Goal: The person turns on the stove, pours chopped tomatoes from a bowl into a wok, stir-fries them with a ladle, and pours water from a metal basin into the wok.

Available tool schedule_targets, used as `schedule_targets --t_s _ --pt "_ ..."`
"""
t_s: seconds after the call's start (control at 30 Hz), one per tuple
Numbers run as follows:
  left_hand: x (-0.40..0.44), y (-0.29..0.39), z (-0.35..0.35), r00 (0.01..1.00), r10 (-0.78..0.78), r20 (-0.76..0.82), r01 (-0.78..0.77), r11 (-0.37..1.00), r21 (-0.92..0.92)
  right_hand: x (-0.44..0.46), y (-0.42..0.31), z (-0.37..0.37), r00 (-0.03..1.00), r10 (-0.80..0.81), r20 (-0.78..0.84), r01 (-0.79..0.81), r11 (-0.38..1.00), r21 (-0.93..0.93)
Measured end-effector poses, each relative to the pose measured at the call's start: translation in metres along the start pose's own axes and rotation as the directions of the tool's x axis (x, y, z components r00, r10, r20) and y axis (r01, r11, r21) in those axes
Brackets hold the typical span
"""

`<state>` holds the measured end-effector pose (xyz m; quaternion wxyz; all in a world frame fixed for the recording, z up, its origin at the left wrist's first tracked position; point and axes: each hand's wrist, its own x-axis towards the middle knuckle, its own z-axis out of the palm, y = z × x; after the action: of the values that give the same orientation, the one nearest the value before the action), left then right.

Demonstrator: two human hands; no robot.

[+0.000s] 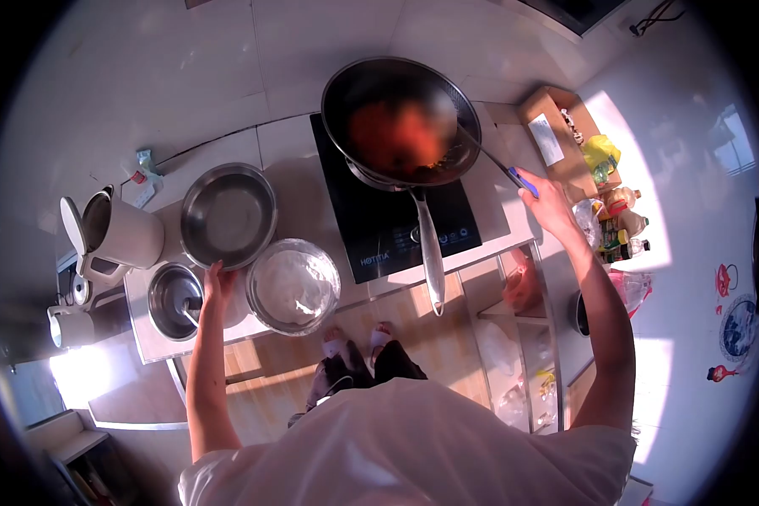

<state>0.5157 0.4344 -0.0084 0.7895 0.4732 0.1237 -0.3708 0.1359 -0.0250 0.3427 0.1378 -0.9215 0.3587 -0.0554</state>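
Note:
My right hand (550, 205) is wrapped around the blue-gripped handle of a spatula (491, 158), which reaches into a dark wok (346, 93). Red food (388, 135) lies in the wok, partly blurred, and hides the spatula's head. The wok sits on a black induction cooktop (363, 244), its long metal handle pointing toward me. On the left, my left hand (218, 280) has its fingers closed at the near rim of a wide steel bowl (228, 221) with nothing visible inside. Beside it is a second bowl (293, 287) with a whitish coating or residue.
A smaller steel bowl (174, 301) with a utensil in it stands at the left. Behind it is a white lidded pitcher (131, 236). At right are a cardboard box (557, 139) and several bottles (628, 228). The counter's front edge (396, 282) runs before me.

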Motion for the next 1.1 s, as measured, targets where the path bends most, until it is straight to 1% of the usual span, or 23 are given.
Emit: schedule_targets --t_s 0.03,0.07,0.17,0.2,0.23,0.3,0.4,0.5,0.53,0.63,0.7,0.73,0.8,0.83,0.9,0.93,1.03,1.07,1.1 --pt "0.0 -0.001 0.0 1.0 -0.001 0.001 0.001 1.0 -0.004 0.0 0.0 0.004 1.0 0.008 0.018 -0.009 1.0 0.008" --pt "-0.002 0.0 0.003 1.0 -0.003 0.001 0.003 1.0 -0.007 -0.001 0.0 0.006 0.998 -0.055 -0.012 0.055 0.998 0.013" --pt "0.003 -0.001 -0.007 0.999 -0.037 -0.024 0.038 0.999 0.022 -0.021 -0.028 -0.019 1.0 -0.006 0.005 0.005 0.999 0.031" --pt "0.005 0.0 -0.01 0.998 -0.055 -0.034 0.057 0.997 0.044 -0.028 -0.026 -0.024 0.987 -0.143 -0.067 0.147 0.987 0.063" --pt "0.008 0.001 -0.011 0.999 -0.045 -0.028 0.046 0.998 0.041 -0.038 -0.029 -0.038 0.995 -0.103 0.006 0.102 0.994 0.039" --pt "0.005 -0.001 -0.008 0.999 -0.027 -0.022 0.027 0.999 0.031 -0.056 -0.029 -0.046 0.993 -0.109 0.054 0.11 0.994 -0.017" --pt "0.005 0.0 -0.005 0.999 -0.031 -0.04 0.032 0.999 0.024 -0.07 -0.032 -0.047 0.992 -0.102 0.075 0.101 0.995 0.01" --pt "0.003 0.0 -0.004 1.0 0.003 -0.003 -0.003 1.0 0.003 -0.071 -0.039 -0.042 0.988 -0.036 0.151 0.034 0.999 0.012" --pt "0.003 0.0 -0.003 1.0 -0.002 -0.01 0.002 1.0 0.007 -0.07 -0.032 -0.035 0.988 -0.095 0.119 0.091 0.995 0.042" --pt "0.003 0.001 -0.004 0.999 -0.013 -0.035 0.014 1.0 0.021 -0.068 -0.043 -0.033 0.974 0.008 0.225 -0.003 1.0 -0.022" --pt "-0.004 0.004 0.004 0.999 -0.019 -0.051 0.021 0.999 0.038 -0.069 -0.049 -0.032 0.973 -0.026 0.227 0.028 1.0 -0.008" --pt "-0.003 0.003 0.002 0.999 -0.035 -0.025 0.035 0.999 0.028 -0.07 -0.051 -0.031 0.973 -0.041 0.228 0.043 0.999 -0.001" --pt "0.0 0.005 -0.001 0.998 -0.061 0.031 0.06 0.998 0.012 -0.068 -0.054 -0.021 0.979 -0.068 0.193 0.113 0.966 -0.232" --pt "0.0 0.005 -0.002 0.997 -0.066 0.032 0.066 0.998 -0.002 -0.066 -0.053 -0.015 0.981 -0.086 0.177 0.143 0.927 -0.346" --pt "-0.004 0.005 0.007 0.997 -0.074 0.038 0.075 0.997 -0.031 -0.058 -0.046 -0.008 0.992 -0.081 0.097 0.109 0.941 -0.321" --pt "-0.007 0.006 0.011 0.997 -0.052 0.055 0.051 0.998 0.022 -0.051 -0.042 -0.005 0.995 -0.081 0.053 0.093 0.947 -0.307" --pt "0.0 0.004 0.004 0.995 0.025 0.094 -0.032 0.997 0.068 -0.029 -0.024 0.001 0.998 0.052 -0.042 -0.053 0.999 -0.01" --pt "0.001 0.004 0.007 0.998 0.047 0.038 -0.05 0.995 0.091 -0.026 -0.034 -0.005 0.997 0.066 -0.027 -0.064 0.996 0.056" --pt "0.002 0.007 0.009 0.998 0.05 0.047 -0.054 0.994 0.096 -0.022 -0.034 -0.001 0.998 0.055 -0.015 -0.054 0.997 0.062"
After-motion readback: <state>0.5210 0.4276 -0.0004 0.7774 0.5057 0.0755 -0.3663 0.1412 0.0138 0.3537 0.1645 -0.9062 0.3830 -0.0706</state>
